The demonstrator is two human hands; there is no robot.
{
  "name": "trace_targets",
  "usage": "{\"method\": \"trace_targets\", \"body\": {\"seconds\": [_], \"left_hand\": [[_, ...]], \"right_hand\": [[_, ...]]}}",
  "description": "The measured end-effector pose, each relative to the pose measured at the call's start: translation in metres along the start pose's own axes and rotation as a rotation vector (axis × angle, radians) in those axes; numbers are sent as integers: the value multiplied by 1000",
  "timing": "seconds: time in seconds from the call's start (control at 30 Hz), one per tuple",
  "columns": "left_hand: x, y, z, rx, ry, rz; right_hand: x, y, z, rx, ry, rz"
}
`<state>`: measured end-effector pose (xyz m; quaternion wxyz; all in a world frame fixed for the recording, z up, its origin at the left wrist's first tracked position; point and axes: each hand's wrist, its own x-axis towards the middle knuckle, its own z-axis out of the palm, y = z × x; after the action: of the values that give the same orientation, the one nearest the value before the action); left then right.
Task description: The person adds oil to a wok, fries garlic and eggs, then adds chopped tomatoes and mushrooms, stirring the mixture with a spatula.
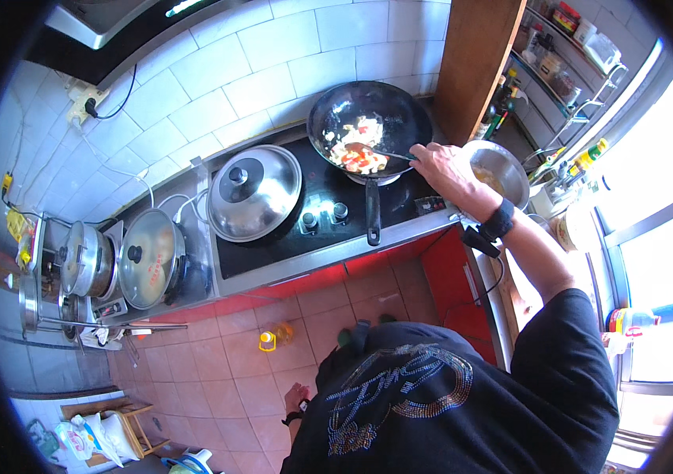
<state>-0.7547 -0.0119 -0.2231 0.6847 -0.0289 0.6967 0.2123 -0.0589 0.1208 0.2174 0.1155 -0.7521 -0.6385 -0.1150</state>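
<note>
My right hand [440,169] is closed around the handle of a metal spatula [387,154], whose blade is in the food. Chopped red and pale food [360,157], perhaps tomato and egg, lies in a black wok [404,121] on the stove. The wok's handle points toward me, and my hand is just right of it, not on it. Low beside my body hangs my left hand [297,396], away from the counter; its fingers look curled, but what they do is too small to tell. A metal bowl [514,172] with yellowish residue stands behind my right wrist.
Left of the wok, a steel domed lid [271,204] covers a pan. Farther left are a glass-lidded pan [153,284] and a steel pot [90,255]. An oil jug [277,336] stands on the tiled floor. A wooden panel [473,65] rises at the right, beside a spice rack [567,65].
</note>
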Motion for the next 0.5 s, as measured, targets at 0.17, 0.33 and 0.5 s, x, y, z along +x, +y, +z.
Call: {"method": "trace_targets", "body": {"seconds": [0.17,0.33,0.5], "left_hand": [[3,12,16,36,15,51],[-2,15,8,-325,-467,-1],[-6,12,16,8,-6,105]], "right_hand": [[-17,17,-38,-28,-1,79],[21,88,-12,-59,-16,401],[59,174,42,63,-216,579]]}}
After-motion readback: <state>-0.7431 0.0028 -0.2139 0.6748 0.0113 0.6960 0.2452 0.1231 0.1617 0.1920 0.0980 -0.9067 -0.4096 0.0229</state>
